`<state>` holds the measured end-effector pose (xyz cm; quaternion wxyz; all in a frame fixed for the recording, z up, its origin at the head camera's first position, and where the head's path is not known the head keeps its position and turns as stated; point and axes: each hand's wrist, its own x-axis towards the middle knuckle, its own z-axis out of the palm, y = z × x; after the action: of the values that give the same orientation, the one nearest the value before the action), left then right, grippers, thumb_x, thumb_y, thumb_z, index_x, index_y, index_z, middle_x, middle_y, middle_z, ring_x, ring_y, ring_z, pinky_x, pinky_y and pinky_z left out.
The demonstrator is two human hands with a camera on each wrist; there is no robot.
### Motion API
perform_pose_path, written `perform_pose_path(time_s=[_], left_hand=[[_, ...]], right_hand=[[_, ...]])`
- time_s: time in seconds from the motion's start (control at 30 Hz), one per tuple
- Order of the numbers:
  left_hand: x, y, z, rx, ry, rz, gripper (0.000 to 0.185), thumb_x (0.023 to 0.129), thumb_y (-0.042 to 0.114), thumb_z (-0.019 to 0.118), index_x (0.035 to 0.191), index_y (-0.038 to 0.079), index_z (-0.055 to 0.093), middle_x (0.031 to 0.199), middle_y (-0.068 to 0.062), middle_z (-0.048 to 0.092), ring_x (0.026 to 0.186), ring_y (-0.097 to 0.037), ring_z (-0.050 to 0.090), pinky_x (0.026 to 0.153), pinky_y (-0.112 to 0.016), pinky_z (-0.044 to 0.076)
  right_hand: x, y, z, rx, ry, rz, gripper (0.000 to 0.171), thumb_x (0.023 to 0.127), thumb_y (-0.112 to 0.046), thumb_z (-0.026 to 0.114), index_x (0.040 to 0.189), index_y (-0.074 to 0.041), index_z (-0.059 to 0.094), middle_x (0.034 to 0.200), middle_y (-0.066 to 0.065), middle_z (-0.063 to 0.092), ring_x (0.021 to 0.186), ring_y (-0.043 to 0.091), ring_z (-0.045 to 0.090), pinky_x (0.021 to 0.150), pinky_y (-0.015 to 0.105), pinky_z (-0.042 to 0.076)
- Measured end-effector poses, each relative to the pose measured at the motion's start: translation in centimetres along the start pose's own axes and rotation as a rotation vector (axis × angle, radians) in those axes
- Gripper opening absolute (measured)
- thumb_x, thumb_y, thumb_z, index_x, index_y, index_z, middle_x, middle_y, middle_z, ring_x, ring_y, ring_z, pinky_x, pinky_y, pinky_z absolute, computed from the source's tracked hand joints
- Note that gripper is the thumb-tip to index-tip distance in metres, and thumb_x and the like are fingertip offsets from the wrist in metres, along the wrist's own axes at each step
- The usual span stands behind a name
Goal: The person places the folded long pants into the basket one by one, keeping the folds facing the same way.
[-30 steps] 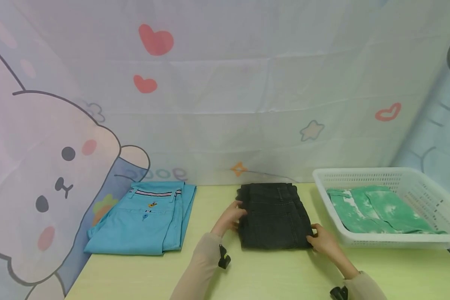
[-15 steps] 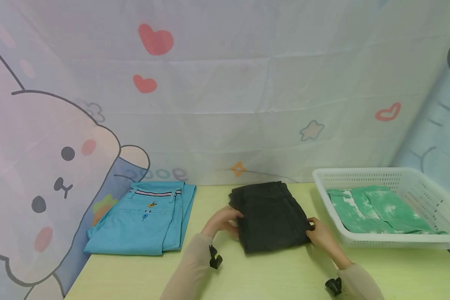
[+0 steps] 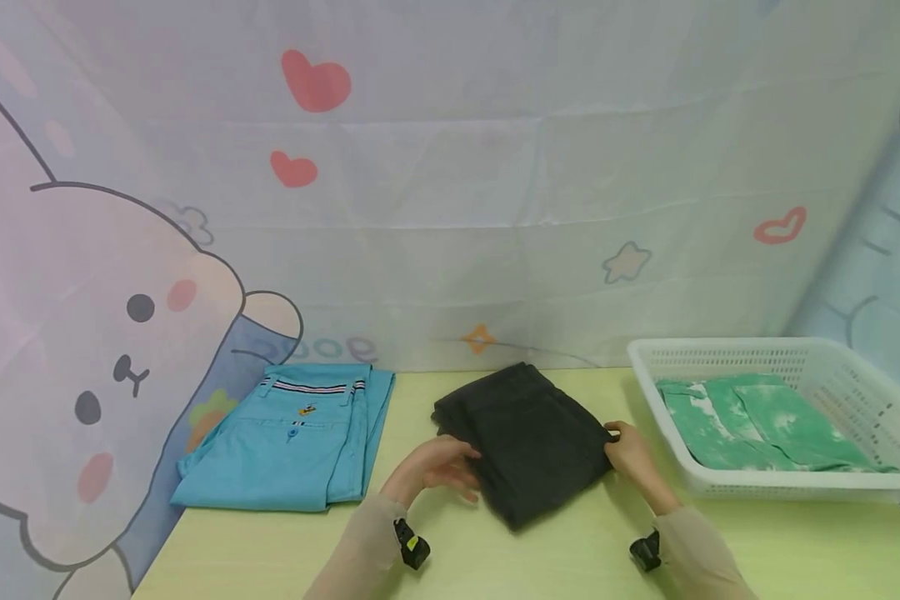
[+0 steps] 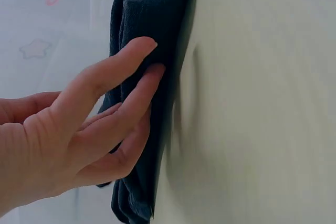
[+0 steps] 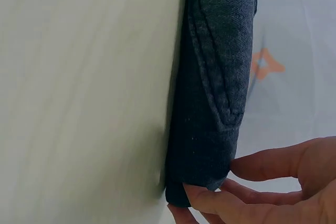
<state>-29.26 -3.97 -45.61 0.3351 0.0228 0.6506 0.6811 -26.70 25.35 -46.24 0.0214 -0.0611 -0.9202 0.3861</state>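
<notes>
Head view: folded dark pants lie askew on the green table, between folded blue pants at the left and a white basket at the right that holds a green tie-dye garment. The left hand rests against the dark pants' left edge, fingers stretched toward the cloth and slightly apart. The right hand touches the stack's right corner; whether it pinches the cloth cannot be told from here. A cartoon backdrop with a bear and hearts hangs behind the table. Left wrist view: the left hand lies with its fingers nearly straight and close together, their tips pressing the side of the dark pants, which rest on the table. Right wrist view: the right hand has its fingers loosely extended at the corner of the dark pants, one finger at the corner's underside and another just beside the cloth; no firm pinch shows.
</notes>
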Motion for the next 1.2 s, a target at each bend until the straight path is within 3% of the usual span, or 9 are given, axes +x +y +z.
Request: perform_pose_path(time_s=[0.17, 0.4, 0.5, 0.63, 0.77, 0.87, 1.03, 1.13, 1.2], left_hand=[[-0.7, -0.4, 0.6, -0.074, -0.041, -0.015, 0.046, 0.092, 0.005, 0.032, 0.130, -0.019, 0.024, 0.132, -0.048, -0.002, 0.118, -0.063, 0.016, 0.086, -0.065, 0.036], [-1.6, -0.9, 1.5, -0.248, -0.094, -0.051, 0.051, 0.092, 0.005, 0.029, 0.134, -0.018, 0.010, 0.135, -0.046, -0.005, 0.123, -0.060, 0.005, 0.097, -0.063, 0.026], [-2.1, -1.0, 2.1, -0.341, -0.086, -0.065, 0.054, 0.092, 0.004, 0.029, 0.134, -0.017, 0.004, 0.135, -0.045, -0.007, 0.125, -0.059, 0.001, 0.100, -0.063, 0.022], [-2.5, -0.9, 2.9, -0.394, -0.070, -0.080, 0.058, 0.090, 0.003, 0.031, 0.135, -0.016, -0.002, 0.134, -0.045, -0.008, 0.125, -0.058, -0.002, 0.101, -0.064, 0.019], [-2.7, -0.7, 3.2, -0.386, -0.068, -0.102, 0.059, 0.090, 0.005, 0.033, 0.135, -0.015, 0.001, 0.133, -0.047, -0.008, 0.125, -0.059, 0.000, 0.100, -0.064, 0.020], [-2.9, -0.2, 2.9, -0.341, -0.076, -0.135, 0.058, 0.091, 0.011, 0.034, 0.136, -0.014, 0.007, 0.132, -0.048, -0.008, 0.124, -0.061, 0.005, 0.099, -0.064, 0.022], [-3.1, 1.1, 1.5, -0.240, -0.134, -0.181, 0.060, 0.092, 0.020, 0.035, 0.138, -0.010, 0.010, 0.133, -0.047, -0.006, 0.122, -0.059, 0.021, 0.097, -0.064, 0.026], [-3.2, 1.8, 0.5, -0.126, -0.155, -0.132, 0.057, 0.094, 0.021, 0.033, 0.137, -0.010, 0.015, 0.135, -0.046, 0.008, 0.120, -0.054, 0.033, 0.093, -0.061, 0.035], [-3.2, 2.2, -0.1, -0.052, -0.137, -0.081, 0.054, 0.094, 0.022, 0.033, 0.136, -0.010, 0.021, 0.134, -0.042, 0.021, 0.118, -0.050, 0.039, 0.089, -0.058, 0.040]], right_hand=[[0.9, 0.1, 0.2, 0.012, 0.020, -0.005, 0.048, 0.071, 0.005, 0.039, 0.117, 0.016, 0.047, 0.109, 0.035, 0.054, 0.100, 0.045, 0.053, 0.065, 0.031, 0.046], [3.2, 2.0, 1.3, 0.065, 0.034, -0.028, 0.049, 0.068, 0.006, 0.041, 0.115, 0.012, 0.052, 0.108, 0.031, 0.057, 0.099, 0.040, 0.055, 0.067, 0.033, 0.048], [9.7, 9.6, 4.8, 0.082, 0.091, -0.062, 0.048, 0.065, 0.003, 0.045, 0.111, 0.002, 0.059, 0.100, 0.022, 0.064, 0.089, 0.032, 0.060, 0.063, 0.030, 0.047], [21.2, 23.0, 10.5, 0.062, 0.116, -0.066, 0.046, 0.064, -0.005, 0.053, 0.109, -0.012, 0.063, 0.097, 0.010, 0.066, 0.084, 0.024, 0.059, 0.058, 0.029, 0.044], [26.3, 29.1, 13.1, 0.066, 0.106, -0.051, 0.046, 0.065, -0.010, 0.056, 0.109, -0.021, 0.063, 0.102, 0.005, 0.065, 0.092, 0.025, 0.058, 0.063, 0.029, 0.045], [24.1, 26.8, 12.2, 0.068, 0.118, -0.049, 0.043, 0.068, -0.012, 0.057, 0.111, -0.019, 0.062, 0.105, 0.007, 0.065, 0.094, 0.025, 0.058, 0.064, 0.029, 0.045], [10.7, 11.9, 5.8, 0.130, 0.090, -0.063, 0.039, 0.079, -0.010, 0.052, 0.117, -0.002, 0.056, 0.111, 0.022, 0.058, 0.099, 0.032, 0.055, 0.069, 0.032, 0.047], [3.3, 3.7, 2.0, 0.165, 0.035, -0.063, 0.042, 0.081, -0.006, 0.048, 0.121, 0.007, 0.049, 0.115, 0.032, 0.051, 0.104, 0.040, 0.050, 0.075, 0.039, 0.046], [0.9, 0.9, 0.9, 0.119, 0.005, -0.025, 0.045, 0.082, -0.006, 0.047, 0.123, 0.012, 0.042, 0.117, 0.039, 0.044, 0.106, 0.048, 0.045, 0.076, 0.044, 0.046]])
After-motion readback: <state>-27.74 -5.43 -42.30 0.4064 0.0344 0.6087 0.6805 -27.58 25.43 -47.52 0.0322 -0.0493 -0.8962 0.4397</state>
